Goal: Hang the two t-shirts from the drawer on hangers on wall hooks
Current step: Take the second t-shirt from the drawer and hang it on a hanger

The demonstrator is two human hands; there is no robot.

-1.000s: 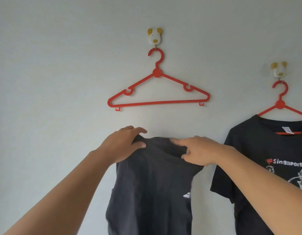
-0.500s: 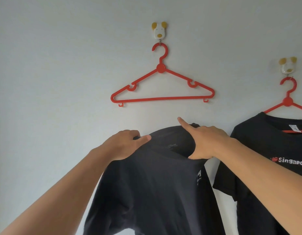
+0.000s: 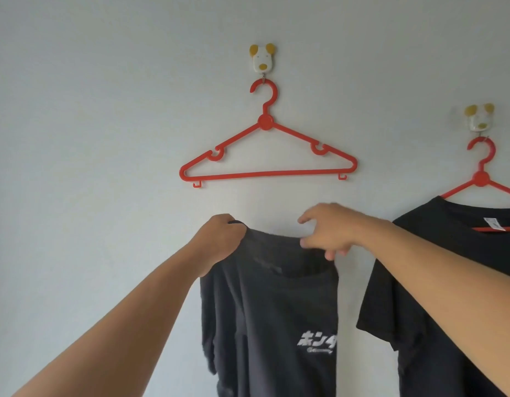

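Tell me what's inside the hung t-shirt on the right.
A red hanger sits inside the hung t-shirt: its bar shows through the neck beside a white label. Its shoulders are covered by cloth.

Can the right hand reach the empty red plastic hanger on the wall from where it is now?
Probably yes. The right hand is just below the empty red plastic hanger, with only bare wall between. But it is pinching the dark grey t-shirt, so it must let go first.

Matt, soft dark cloth on the held t-shirt [image 3: 271, 310], white print on its chest. Smooth, slightly glossy red plastic on the empty hanger [image 3: 268, 174]. Shiny moulded plastic on the dog-face hook [image 3: 263, 60]. Flat matt paint on the wall [image 3: 90, 138].
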